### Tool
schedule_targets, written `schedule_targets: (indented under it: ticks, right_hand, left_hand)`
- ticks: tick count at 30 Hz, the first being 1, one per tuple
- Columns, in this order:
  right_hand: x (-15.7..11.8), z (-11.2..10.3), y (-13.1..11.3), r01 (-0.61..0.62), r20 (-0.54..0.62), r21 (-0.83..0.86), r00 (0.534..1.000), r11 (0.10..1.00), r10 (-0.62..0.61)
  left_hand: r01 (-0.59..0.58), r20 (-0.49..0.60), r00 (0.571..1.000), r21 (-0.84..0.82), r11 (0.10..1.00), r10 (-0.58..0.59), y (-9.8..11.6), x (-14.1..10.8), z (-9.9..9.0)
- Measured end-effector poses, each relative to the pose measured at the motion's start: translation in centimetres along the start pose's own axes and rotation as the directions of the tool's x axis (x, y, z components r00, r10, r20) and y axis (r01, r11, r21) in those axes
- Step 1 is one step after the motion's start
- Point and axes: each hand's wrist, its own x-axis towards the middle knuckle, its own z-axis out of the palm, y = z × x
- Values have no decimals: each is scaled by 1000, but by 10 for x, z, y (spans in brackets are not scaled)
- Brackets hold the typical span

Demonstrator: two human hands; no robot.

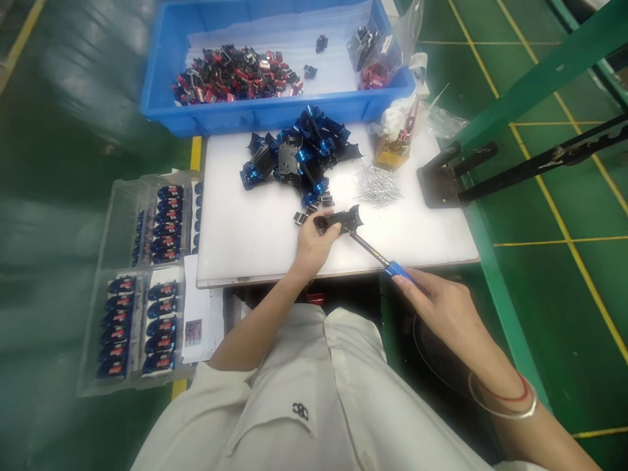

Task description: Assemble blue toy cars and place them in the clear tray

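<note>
My left hand (314, 245) is closed on a black plastic toy car part (346, 220), holding it just above the front half of the white worktable (245, 248). In my right hand (441, 304) is a soldering iron (369, 248) with a blue handle and a long metal shaft. Its tip points up and left and meets the lower edge of the black part; whether it touches is too small to tell. Several small black-and-silver pieces (314, 208) lie right behind my left fingers. Beyond them is a heap of blue and black toy car bodies (304, 154).
A blue bin (220, 118) with red and black small parts stands at the back. Thin metal pins (377, 185) lie in a pile by a yellow box (391, 156). Clear trays (110, 261) of blue toy cars are at left. A black metal bracket (441, 180) juts in at right.
</note>
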Motion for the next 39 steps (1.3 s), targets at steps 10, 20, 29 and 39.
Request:
schedule_targets:
  ticks: [10,20,29,39]
  right_hand:
    - [0,-3,-3,-36,-31,19,999,999,37]
    - [5,1,-6,-59,-8,10,998,998,59]
    - [8,0,-7,-83,34,5,996,997,82]
    - [2,-19,-9,-165,0,111,986,980,166]
  left_hand:
    - [32,-10,999,2,999,-32,4,-1,1]
    - [19,4,1000,-4,1000,-19,1,0,0]
    - [-16,8,1000,20,1000,16,-5,2,-2]
    - [-14,6,1000,29,999,14,-3,0,-1]
